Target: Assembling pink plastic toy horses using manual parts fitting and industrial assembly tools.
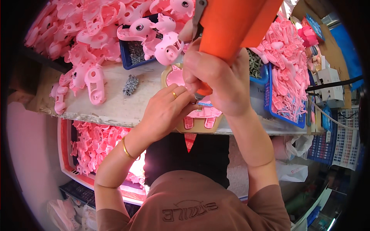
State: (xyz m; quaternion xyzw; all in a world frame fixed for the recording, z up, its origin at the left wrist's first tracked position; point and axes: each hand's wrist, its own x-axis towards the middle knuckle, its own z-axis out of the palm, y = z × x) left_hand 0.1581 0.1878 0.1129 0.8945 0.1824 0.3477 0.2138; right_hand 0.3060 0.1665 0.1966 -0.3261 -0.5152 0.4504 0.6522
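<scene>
My right hand (221, 79) is wrapped round a large orange electric screwdriver (227, 32), its tip pointing down. Under the tip, a pink plastic toy part (210, 112) lies in a tan holding block (204, 128) at the table's front edge. My left hand (163, 107), with a ring and a bracelet, reaches over the block's left side. Its fingers are bent together close beside the screwdriver's tip. Whatever they pinch is hidden. Some blue shows on the part just below the tip.
A small heap of screws (131, 84) lies on the table (111, 109) left of my hands. Behind are pink animal-shaped shells (96, 34) and a dark blue tray (125, 61) of screws. A blue basket (287, 118) of pink pieces stands right; a crate (64, 154) of more sits below left.
</scene>
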